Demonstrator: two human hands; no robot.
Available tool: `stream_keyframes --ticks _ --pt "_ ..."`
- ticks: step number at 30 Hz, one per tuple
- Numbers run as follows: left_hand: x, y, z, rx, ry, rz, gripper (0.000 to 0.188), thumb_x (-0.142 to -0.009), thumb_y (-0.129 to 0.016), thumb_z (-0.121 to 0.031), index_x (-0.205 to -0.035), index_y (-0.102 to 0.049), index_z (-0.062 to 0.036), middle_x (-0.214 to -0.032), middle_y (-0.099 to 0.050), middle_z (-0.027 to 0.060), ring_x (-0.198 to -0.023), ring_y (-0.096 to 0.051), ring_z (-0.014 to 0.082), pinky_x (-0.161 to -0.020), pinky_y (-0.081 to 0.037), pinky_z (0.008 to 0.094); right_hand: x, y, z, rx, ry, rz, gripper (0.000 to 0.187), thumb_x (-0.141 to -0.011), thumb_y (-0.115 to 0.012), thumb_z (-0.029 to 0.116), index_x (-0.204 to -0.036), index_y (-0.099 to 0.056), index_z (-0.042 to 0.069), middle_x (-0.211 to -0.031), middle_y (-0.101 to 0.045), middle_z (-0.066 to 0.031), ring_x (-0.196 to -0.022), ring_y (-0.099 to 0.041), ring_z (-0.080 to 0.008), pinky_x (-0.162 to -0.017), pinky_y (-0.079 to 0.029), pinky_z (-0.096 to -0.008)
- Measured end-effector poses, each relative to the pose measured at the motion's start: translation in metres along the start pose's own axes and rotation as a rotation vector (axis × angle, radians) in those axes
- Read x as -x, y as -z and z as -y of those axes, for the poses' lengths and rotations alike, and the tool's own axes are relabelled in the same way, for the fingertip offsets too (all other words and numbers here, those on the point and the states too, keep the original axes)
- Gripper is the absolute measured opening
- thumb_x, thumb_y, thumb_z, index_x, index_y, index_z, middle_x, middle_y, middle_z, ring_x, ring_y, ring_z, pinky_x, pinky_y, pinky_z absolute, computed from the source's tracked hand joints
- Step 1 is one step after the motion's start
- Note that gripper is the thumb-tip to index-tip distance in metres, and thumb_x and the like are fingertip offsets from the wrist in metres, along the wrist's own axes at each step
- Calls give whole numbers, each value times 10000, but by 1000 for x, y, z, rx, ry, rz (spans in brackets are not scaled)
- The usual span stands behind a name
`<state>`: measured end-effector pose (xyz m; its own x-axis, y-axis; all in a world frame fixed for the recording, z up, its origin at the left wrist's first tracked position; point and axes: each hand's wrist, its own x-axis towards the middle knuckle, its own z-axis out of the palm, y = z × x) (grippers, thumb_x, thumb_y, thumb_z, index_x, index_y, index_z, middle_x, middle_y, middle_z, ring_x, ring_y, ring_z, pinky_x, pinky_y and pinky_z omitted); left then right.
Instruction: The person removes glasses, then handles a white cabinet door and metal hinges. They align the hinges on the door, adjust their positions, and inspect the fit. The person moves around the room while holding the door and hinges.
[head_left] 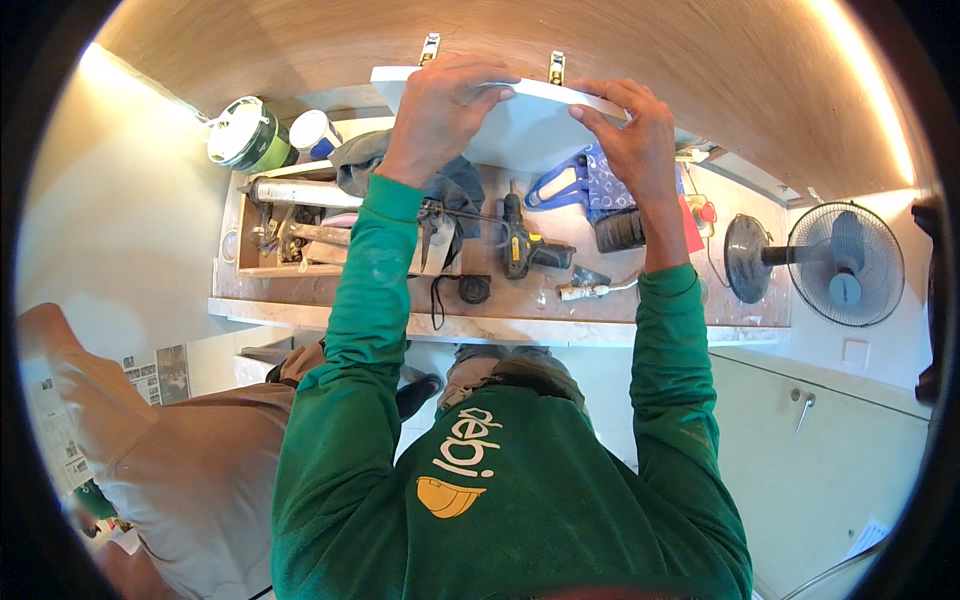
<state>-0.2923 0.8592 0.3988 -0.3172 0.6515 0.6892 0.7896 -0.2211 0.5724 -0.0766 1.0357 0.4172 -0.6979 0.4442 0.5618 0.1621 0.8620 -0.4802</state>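
Observation:
A white panel [525, 135], perhaps a cabinet door, is held up above the worktop by both my hands. My left hand [445, 108] grips its upper edge toward the left, fingers over the top and thumb on the near side. Toward the panel's right end, my right hand [637, 128] clasps the same edge in a like way. Just beyond that edge, a metal hinge [430, 48] and a second hinge [556, 67] show against the wooden surface [330, 40]. Whether the panel touches the hinges I cannot tell.
On the worktop [520, 325] lie a cordless drill [518, 240], a tape measure [473, 289], a paintbrush [585, 290] and a wooden toolbox [265, 270]. A lidded bucket [245, 135] stands left, a fan [845, 265] right. Another person [200, 470] is at my lower left.

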Motion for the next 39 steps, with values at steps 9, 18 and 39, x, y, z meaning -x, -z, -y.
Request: stream_keyframes --ticks 9,18,39 --pt "-9 -8 -9 -98 -6 108 231 -952 -927 -239 -1171 -896 -172 -1089 -865 60 -995 -800 275 -850 -627 416 29 -5 -10 -362 -264 -123 632 -922 -933 102 -1515 -715 68 -1203 -854 -130 -1099 -795 -224 -994 -615 -393" --pt "-20 -41 -22 -25 41 101 242 -947 -938 -273 -1175 -905 -197 -1035 -855 57 -761 -768 247 -755 -616 402 45 -24 -22 -732 -445 -225 570 -1006 -851 23 -1534 -635 9 -1257 -856 -172 -1108 -788 -177 -975 -624 -326" --pt "-33 -79 -56 -93 -61 238 285 -950 -927 -156 -1218 -893 -65 -1171 -860 129 -1105 -782 268 -958 -622 400 59 -43 -18 -781 -407 -364 304 -1055 -830 18 -1342 -741 -24 -1208 -828 -98 -1138 -767 -136 -990 -619 -286"
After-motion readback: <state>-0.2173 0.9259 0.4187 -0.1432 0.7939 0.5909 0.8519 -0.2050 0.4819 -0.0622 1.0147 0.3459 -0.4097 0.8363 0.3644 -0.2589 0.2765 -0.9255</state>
